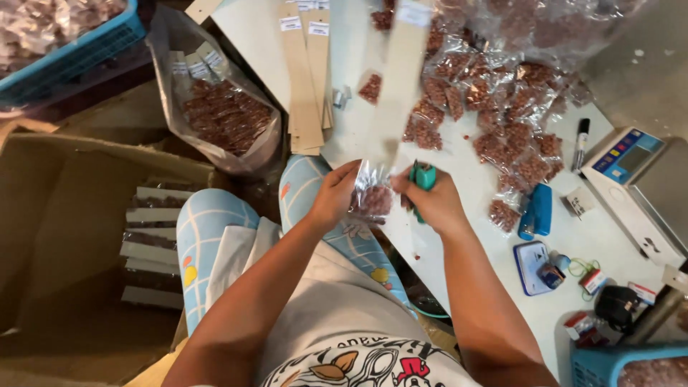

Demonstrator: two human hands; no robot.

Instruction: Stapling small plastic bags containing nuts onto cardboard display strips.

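Her left hand (334, 195) pinches a small clear bag (373, 195) of reddish bits; the right hand (432, 203) grips a green stapler (423, 177) beside it, above the table (459, 236).

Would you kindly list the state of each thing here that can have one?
left hand: gripping the small clear packet
right hand: closed around a green stapler
small clear packet: filled with reddish bits, held between both hands
blue stapler: lying unused on the table
cardboard box: open, rows of carded packets inside
large plastic bag: open, part full
marker: capped
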